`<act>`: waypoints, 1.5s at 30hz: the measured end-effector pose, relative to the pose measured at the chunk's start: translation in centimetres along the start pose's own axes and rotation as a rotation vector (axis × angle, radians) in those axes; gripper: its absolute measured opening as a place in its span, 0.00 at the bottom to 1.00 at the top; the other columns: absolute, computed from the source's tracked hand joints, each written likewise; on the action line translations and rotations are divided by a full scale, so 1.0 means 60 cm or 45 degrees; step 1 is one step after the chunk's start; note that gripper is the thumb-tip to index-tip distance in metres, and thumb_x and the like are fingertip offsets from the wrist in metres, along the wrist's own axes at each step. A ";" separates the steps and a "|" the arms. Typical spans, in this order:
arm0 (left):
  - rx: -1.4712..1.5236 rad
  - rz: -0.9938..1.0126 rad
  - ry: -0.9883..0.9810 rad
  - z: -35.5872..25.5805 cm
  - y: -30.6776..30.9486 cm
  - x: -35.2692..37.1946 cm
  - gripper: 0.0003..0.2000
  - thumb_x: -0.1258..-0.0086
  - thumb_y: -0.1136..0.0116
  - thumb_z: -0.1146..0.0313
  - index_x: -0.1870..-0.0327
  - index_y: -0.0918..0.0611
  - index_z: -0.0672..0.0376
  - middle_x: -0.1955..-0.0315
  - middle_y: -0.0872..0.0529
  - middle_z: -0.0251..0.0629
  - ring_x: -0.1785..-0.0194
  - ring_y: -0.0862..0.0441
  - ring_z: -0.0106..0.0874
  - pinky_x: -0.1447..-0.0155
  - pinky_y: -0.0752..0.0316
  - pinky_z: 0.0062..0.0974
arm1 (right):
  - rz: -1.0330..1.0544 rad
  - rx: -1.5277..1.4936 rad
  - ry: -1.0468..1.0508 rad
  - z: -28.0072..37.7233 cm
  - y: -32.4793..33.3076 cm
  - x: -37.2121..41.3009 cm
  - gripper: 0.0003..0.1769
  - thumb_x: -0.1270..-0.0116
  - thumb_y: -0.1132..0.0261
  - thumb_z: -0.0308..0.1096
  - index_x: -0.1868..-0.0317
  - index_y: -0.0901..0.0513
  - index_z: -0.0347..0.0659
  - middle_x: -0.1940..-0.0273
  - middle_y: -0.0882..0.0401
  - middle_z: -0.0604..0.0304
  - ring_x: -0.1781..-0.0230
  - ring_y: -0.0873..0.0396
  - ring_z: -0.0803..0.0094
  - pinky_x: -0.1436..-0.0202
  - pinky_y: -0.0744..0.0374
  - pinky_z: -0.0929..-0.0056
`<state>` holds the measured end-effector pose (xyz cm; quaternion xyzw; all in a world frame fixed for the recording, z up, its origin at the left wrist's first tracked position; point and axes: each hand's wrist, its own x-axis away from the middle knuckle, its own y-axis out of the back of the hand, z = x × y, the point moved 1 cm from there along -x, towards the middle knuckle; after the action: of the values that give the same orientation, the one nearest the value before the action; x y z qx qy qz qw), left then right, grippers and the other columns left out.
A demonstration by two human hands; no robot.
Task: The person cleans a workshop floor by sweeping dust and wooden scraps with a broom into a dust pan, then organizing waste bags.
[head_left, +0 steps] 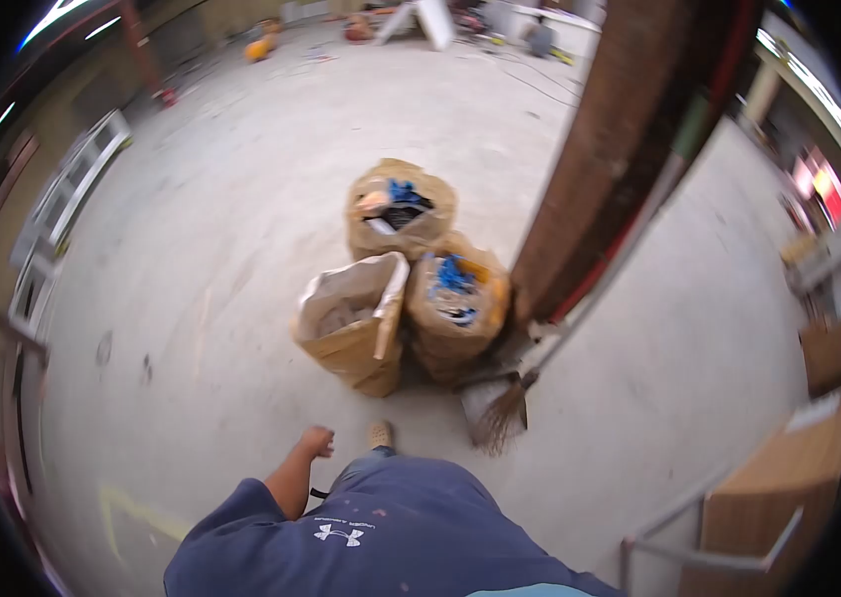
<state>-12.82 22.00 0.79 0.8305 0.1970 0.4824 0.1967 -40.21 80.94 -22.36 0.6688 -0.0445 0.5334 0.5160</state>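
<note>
My left hand (318, 442) hangs low in front of my body, its fingers curled and small in view; whether it holds anything is hard to make out. My right hand does not show. Just ahead on the concrete floor stand three brown paper bags close together. The near left bag (366, 348) is open at the top with greyish contents. Blue and white scraps fill the right bag (455, 333), and the far bag (386, 234) holds blue, black and white items.
A brown post (600, 169) rises right of the bags. A broom (505, 413) and a dustpan (488, 398) rest at its foot. Cardboard boxes (779, 488) and a metal frame (709, 559) stand at the lower right. White window frames (72, 194) lean along the left wall.
</note>
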 end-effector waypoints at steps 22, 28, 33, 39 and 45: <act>0.420 -0.824 0.954 0.636 0.027 0.304 0.07 0.44 0.48 0.72 0.73 0.25 0.69 0.77 0.21 0.46 0.74 0.21 0.41 0.69 0.24 0.38 | -0.892 -0.605 0.593 0.958 0.869 -0.162 0.13 0.51 0.37 0.39 0.69 0.17 0.38 0.69 0.19 0.47 0.64 0.20 0.53 0.57 0.24 0.61; 0.700 -1.414 1.062 0.777 0.136 0.292 0.10 0.52 0.47 0.75 0.68 0.17 0.63 0.82 0.22 0.41 0.75 0.23 0.34 0.67 0.25 0.27 | -0.488 0.092 0.851 1.221 0.719 -0.157 0.15 0.48 0.38 0.42 0.62 0.17 0.43 0.64 0.19 0.48 0.61 0.20 0.54 0.56 0.23 0.61; 1.114 -1.532 1.052 0.704 0.344 0.285 0.10 0.51 0.49 0.78 0.66 0.22 0.66 0.81 0.27 0.39 0.74 0.28 0.31 0.64 0.23 0.27 | -0.145 0.312 0.779 1.266 0.655 -0.210 0.20 0.49 0.38 0.47 0.60 0.17 0.44 0.61 0.19 0.49 0.58 0.21 0.53 0.53 0.24 0.60; 1.917 -0.840 1.050 0.780 0.414 0.172 0.15 0.42 0.45 0.68 0.54 0.23 0.62 0.64 0.22 0.45 0.64 0.21 0.38 0.66 0.20 0.39 | -0.109 0.468 0.675 1.300 0.673 -0.410 0.21 0.53 0.37 0.50 0.63 0.15 0.44 0.62 0.18 0.51 0.60 0.20 0.55 0.52 0.24 0.62; 0.116 -0.324 0.361 0.796 0.560 0.132 0.13 0.39 0.45 0.63 0.59 0.21 0.62 0.69 0.21 0.42 0.63 0.19 0.39 0.69 0.23 0.37 | -0.219 1.049 1.053 1.552 0.797 -0.567 0.12 0.46 0.42 0.41 0.69 0.15 0.48 0.65 0.16 0.58 0.63 0.19 0.64 0.60 0.22 0.64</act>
<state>37.38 -8.84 2.08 0.7307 0.3480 0.5563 0.1885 -21.73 -26.59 -7.99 0.5519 0.4257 0.6793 0.2296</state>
